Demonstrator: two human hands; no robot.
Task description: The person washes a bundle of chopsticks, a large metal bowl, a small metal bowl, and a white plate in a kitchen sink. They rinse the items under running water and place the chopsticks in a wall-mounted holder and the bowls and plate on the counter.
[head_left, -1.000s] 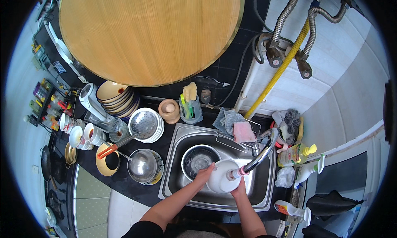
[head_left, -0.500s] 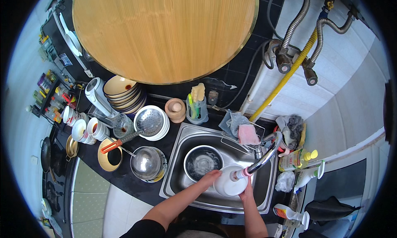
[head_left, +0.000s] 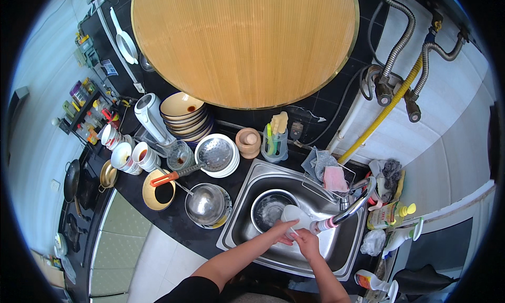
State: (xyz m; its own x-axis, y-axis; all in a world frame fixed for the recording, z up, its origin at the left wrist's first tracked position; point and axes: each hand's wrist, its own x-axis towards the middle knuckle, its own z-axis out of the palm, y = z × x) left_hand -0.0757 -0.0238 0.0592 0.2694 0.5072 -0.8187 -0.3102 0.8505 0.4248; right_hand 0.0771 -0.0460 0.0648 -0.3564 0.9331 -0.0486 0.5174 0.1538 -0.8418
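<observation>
Over the steel sink (head_left: pixel 234 219), a small white bowl (head_left: pixel 295 213) is tilted between my two hands. My left hand (head_left: pixel 285 232) is closed round its left and lower side, and my right hand (head_left: pixel 308 243) grips its lower right edge. The bowl overlaps the right rim of a round metal basin (head_left: pixel 258 204) that holds water. Just to the right of the bowl is the spout of the curved faucet (head_left: pixel 344 215). Parts of the fingers behind the bowl are hidden.
Left of the sink are stacked white plates (head_left: pixel 234 163) under a perforated skimmer (head_left: pixel 214 154), a ladle (head_left: pixel 205 203), and stacked bowls (head_left: pixel 181 105). A wire rack with a pink sponge (head_left: pixel 335 179) stands behind. Bottles (head_left: pixel 386 214) line the right side.
The white bowl has moved left from under the faucet spout and is tipped up. My right hand has come closer to my left. The whole view has shifted, so the surroundings sit farther right.
</observation>
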